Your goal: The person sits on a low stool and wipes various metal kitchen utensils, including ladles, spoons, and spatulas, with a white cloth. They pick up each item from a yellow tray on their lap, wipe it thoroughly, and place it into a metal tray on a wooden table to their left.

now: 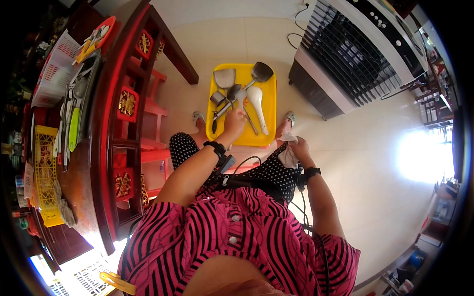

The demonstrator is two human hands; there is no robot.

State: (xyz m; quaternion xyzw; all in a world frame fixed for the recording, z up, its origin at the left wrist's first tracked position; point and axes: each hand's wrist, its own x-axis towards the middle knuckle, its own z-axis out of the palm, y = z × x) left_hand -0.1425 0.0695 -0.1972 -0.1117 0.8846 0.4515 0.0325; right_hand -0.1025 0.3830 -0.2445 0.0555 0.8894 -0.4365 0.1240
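My left hand [234, 122] is over a yellow plastic tray [273, 111], its fingers closed around the handle of a dark metal ladle [234, 91]. In my right hand [300, 148] is a crumpled white cloth [288, 157], held above my right thigh. On the tray lie a wide spatula [224, 77] at the far left, a dark turner [262, 71] at the far right, a white spoon [255, 97], a metal cup [217, 98] and several handles. My left hand hides part of them.
A dark red wooden cabinet [105, 148] stands left, bearing utensils, a green-handled tool [74, 129], a yellow basket [46, 166] and a red plate [108, 27]. Red plastic stools [153, 109] are beneath it. An air cooler [333, 55] stands at the far right. Cables hang near my wrists.
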